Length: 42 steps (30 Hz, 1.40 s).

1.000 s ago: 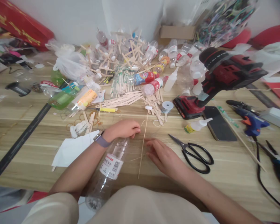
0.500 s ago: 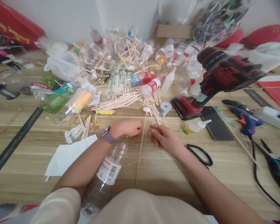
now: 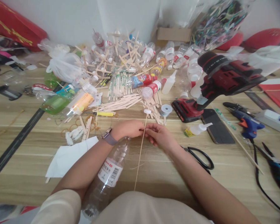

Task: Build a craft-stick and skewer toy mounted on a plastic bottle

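Note:
A thin wooden stick [image 3: 140, 152] with a white bottle cap [image 3: 147, 111] at its far end runs between my hands toward my body. My left hand [image 3: 130, 128] is curled closed just left of the stick. On the other side, my right hand [image 3: 160, 134] has its thumb and fingers pinched together at the stick. Whatever small thing the fingers hold is too small to make out. Under my left forearm lies a clear plastic bottle [image 3: 109, 169] with a white label, its neck partly behind my left wrist. A fine strand [image 3: 140, 165] is near the stick.
A red cordless drill [image 3: 214, 81], phone [image 3: 218, 126], glue bottle [image 3: 196, 129], black-handled scissors [image 3: 200, 157], glue gun [image 3: 246, 121] and pliers [image 3: 274, 165] are on the right. Wooden sticks [image 3: 120, 104] and plastic bottles pile up at the back. White paper [image 3: 71, 157] lies left.
My right hand has moved left, so its fingertips now meet my left hand at the stick. My left hand has shifted slightly right. The view has tilted a little.

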{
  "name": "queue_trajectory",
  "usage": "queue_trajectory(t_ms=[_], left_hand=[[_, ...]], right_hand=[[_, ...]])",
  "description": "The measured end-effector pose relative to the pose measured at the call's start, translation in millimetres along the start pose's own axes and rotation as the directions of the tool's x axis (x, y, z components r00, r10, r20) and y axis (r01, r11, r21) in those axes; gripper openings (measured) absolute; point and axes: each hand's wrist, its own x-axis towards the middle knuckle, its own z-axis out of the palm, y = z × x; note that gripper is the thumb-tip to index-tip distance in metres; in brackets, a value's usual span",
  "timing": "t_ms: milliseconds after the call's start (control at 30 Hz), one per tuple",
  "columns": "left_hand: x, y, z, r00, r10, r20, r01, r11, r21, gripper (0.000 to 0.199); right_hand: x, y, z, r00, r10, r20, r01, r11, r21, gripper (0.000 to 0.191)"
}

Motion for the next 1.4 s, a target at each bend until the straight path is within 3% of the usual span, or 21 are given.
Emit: queue_trajectory(t_ms=[233,600,900,1067,1400], left_hand=[[0.4,10.6,-0.2,0.996,-0.090,0.031,0.085,0.988,0.129,0.025],[-3.5,19.3,0.6,0.991,-0.128,0.047,0.118,0.977,0.175,0.031],[-3.4,16.5,4.0,0.993,-0.093,0.067,0.085,0.990,0.114,0.033],[-2.1,13.0,4.3,0.996,-0.005,0.091,0.004,1.000,0.011,0.033],[-1.5,6.8,6.2,0.998,0.031,0.059,-0.027,0.997,-0.068,0.032]], right_hand=[[-3.6,-0.6,0.1,0.998,-0.022,-0.060,0.017,0.996,-0.085,0.028],[0.5,-2.4,-6.0,0.998,0.056,-0.017,-0.057,0.991,-0.117,0.030],[-1.9,-4.9,-3.5,0.997,0.069,-0.022,-0.070,0.995,-0.065,0.032],[1.0,-3.1,-1.9,0.998,0.062,-0.020,-0.062,0.998,0.010,0.033],[5.3,3.3,-4.2,0.998,0.049,-0.046,-0.044,0.994,0.104,0.033]])
